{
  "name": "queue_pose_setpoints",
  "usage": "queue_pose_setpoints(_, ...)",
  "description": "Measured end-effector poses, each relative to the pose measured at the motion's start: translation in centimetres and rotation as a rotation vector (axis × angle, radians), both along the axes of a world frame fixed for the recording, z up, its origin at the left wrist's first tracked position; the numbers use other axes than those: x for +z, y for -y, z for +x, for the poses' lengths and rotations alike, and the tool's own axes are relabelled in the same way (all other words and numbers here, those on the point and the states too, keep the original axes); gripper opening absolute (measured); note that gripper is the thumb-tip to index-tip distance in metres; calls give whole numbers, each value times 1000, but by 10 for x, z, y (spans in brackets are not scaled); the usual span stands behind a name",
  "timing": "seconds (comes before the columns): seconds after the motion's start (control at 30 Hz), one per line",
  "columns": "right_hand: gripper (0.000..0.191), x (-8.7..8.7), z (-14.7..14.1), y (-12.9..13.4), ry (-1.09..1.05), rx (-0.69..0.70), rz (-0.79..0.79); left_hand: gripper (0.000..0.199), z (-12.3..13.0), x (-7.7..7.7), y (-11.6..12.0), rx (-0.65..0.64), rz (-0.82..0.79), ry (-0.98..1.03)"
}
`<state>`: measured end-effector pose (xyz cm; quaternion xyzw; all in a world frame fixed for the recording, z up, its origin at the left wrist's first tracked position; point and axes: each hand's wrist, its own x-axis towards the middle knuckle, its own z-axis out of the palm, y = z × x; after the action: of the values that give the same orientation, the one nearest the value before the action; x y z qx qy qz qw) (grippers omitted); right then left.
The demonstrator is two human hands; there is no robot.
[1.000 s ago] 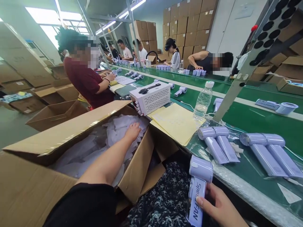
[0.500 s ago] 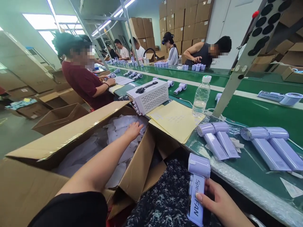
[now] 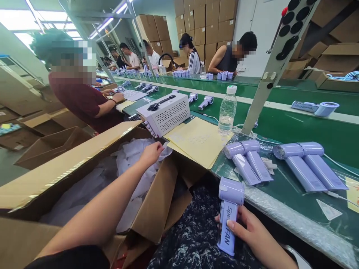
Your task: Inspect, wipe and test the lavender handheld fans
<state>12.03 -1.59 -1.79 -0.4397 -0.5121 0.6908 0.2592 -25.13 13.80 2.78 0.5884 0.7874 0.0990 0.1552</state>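
Note:
My right hand (image 3: 248,228) is closed round the handle of a lilac handheld fan (image 3: 231,192), held upright over my lap with "SpeedFAN" lettering facing me. My left hand (image 3: 151,153) reaches over the right side of an open cardboard box (image 3: 153,200), fingers pinched on a thin whitish plastic bag (image 3: 167,151). More loose whitish bags (image 3: 129,158) fill the box below that hand. On the bench to the right, two lilac fans (image 3: 248,160) lie side by side, and another pair of fans (image 3: 311,164) lies beyond them.
A pale metal instrument box (image 3: 171,116) with a black handle stands behind the carton. Yellow sheets (image 3: 200,140) and a water bottle (image 3: 227,112) lie in front of me. A slanted metal post (image 3: 262,93) rises beside the green conveyor (image 3: 303,129). Co-workers sit along it.
My left hand has gone from spread fingers over the bags to a pinch, lifting one bag's edge. My right hand still holds the fan. The camera view has turned slightly right.

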Motion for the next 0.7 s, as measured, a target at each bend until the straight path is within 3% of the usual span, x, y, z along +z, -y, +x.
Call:
queue_pose_setpoints(0.1, 61, -1, 0, -2, 88, 38, 107, 20, 35, 12, 32, -82, 10, 248)
queue_pose_setpoints(0.2, 54, 2, 5, -7, 246, 87, 245, 14, 78, -2, 77, -171, -6, 493)
queue_pose_setpoints(0.33, 51, 1, 16, -13, 336, 80, 361, 17, 131, -56, 122, -139, -71, 781)
queue_pose_setpoints(0.5, 49, -24, 19, -19, 493, 173, 454, 27, 162, -127, 137, 64, -203, 1100)
queue_pose_setpoints(0.6, 45, -51, 12, -22, 627, 274, 471, 25, 162, -151, 138, 181, -214, 1194)
queue_pose_setpoints(0.7, 39, -74, 5, -25, 686, 350, 454, 28, 157, -163, 140, 240, -209, 1178)
